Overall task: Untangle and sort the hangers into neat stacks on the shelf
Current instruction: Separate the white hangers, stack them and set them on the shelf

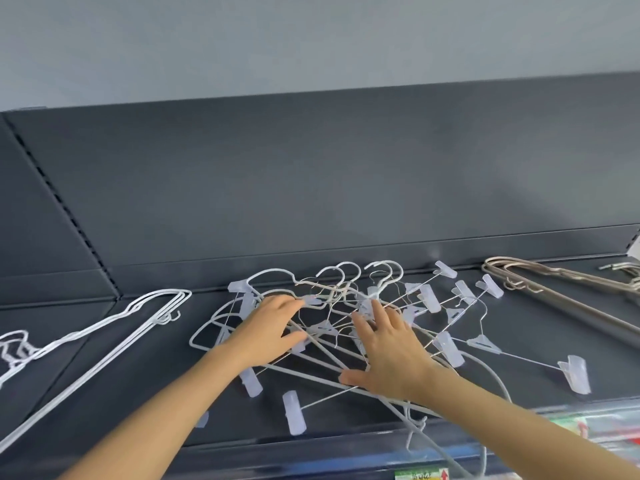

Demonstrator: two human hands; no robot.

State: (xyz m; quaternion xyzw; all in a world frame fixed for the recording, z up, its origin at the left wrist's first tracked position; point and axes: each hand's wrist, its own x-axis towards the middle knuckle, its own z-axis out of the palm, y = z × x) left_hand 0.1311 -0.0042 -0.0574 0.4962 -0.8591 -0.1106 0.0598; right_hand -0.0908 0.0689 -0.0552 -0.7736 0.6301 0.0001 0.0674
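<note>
Both hands rest on a tangled pile of clip hangers point(346, 327) on the dark shelf point(519, 323). Left hand point(266, 332): fingers curled, loosely gripping wires. Right hand point(389, 351): spread flat, gripping nothing. White hangers point(138, 323) lie left of the left hand; beige hangers point(554, 282) lie beyond the right hand.

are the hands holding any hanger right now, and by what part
Cannot be told for sure. Both the left hand and the right hand lie spread on the tangled pile, fingers among the wires, with no clear closed grip on any one hanger.
</note>
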